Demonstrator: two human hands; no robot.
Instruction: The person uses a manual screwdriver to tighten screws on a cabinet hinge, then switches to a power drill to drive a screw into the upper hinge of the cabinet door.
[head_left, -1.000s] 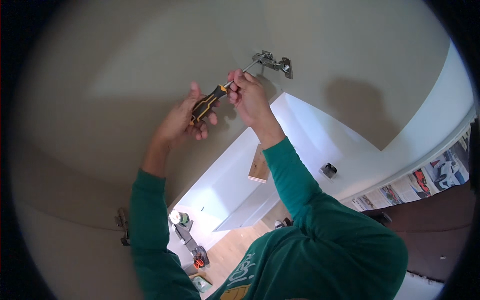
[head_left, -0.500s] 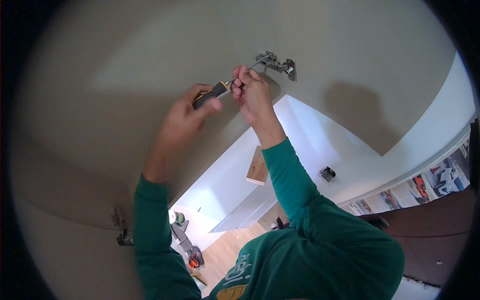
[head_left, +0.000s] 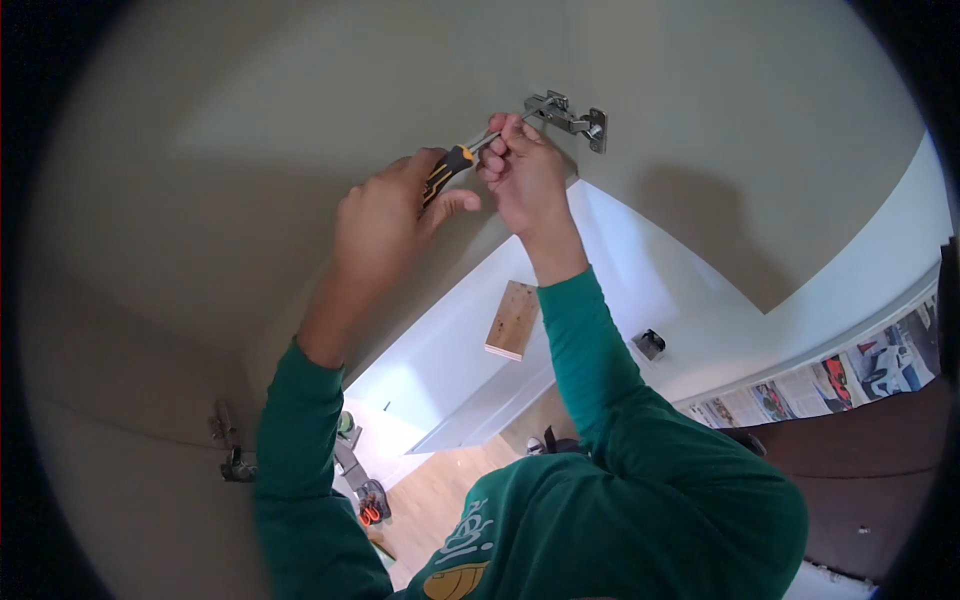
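2 hands (head_left: 385, 215) on screwdriver (head_left: 452, 165), hinge (head_left: 566, 115), wood block (head_left: 513, 320)

Two hands: left hand (head_left: 385, 215); right hand (head_left: 525, 175); one screwdriver (head_left: 455, 165), black and orange, shared between them; two metal hinges on the grey panel (head_left: 300, 110): upper hinge (head_left: 568, 115); lower hinge (head_left: 232, 450); one wooden block (head_left: 513, 320) on the white surface (head_left: 620, 270); one small dark fitting (head_left: 650, 344) on that surface; two green sleeves.
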